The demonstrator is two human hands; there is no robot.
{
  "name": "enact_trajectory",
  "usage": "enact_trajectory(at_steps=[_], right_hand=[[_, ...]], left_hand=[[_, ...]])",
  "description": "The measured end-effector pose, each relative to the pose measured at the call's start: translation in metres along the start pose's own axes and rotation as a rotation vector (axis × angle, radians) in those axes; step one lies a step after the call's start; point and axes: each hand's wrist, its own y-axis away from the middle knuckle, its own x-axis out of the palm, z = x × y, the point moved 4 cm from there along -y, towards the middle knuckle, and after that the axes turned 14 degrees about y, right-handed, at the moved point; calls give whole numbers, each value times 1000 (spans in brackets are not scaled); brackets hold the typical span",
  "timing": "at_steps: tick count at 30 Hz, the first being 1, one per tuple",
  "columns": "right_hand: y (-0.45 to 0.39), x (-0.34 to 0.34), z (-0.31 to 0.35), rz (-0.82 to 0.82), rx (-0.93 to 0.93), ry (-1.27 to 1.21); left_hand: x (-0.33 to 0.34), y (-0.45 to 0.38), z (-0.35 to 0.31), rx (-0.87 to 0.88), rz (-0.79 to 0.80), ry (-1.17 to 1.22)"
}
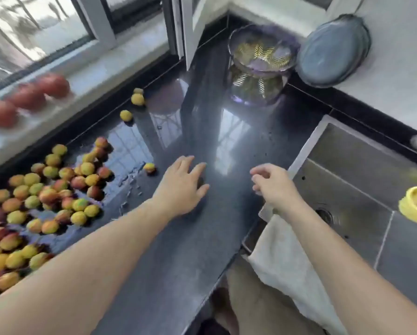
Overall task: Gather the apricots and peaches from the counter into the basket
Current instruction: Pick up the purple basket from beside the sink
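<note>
The gathering looks barely begun, judging by how things lie. Nearly all the fruit is out on the dark bench (178, 262): a big heap of apricots (45, 197) covers its left side, three loose ones sit apart nearer the window, and one stray apricot (149, 168) lies just beside the left hand (181, 187). Three larger red peaches (26, 97) rest on the window ledge (101, 66), blurred but plainly not collected. The basket (263, 54), a purple see-through bowl on a stand, sits in the far corner of the bench, well apart from the heap; whether any fruit is inside cannot be told through the glare. The left hand hovers over bare bench with its fingers spread wide, holding nothing. The right hand (272, 184) hangs by the edge of the sink (362, 180), its fingers loosely curled and seemingly empty. Almost everything is left to do.
</note>
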Motion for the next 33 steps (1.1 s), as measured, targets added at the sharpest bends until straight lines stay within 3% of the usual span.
enact_trajectory(at_steps=[5,10,13,19,25,31,33], right_hand=[[-122,-28,41,-101,110,-393],[-234,-32,85,-4,184,-703],[-273,-33,101,70,225,-869],[-309,-43,123,-6,270,-1115],[-292,-45,124,-5,310,-1118],[-173,-9,105,97,331,-986],[-119,4,96,105,334,-947]], left_hand=[[13,-95,18,-64,36,-123],[35,-102,48,-87,9,-164],[35,-104,49,-87,24,-140],[34,-101,47,-80,48,-164],[26,-100,38,-122,139,-120],[-14,-77,10,-196,329,-83],[-21,-37,5,-228,262,40]])
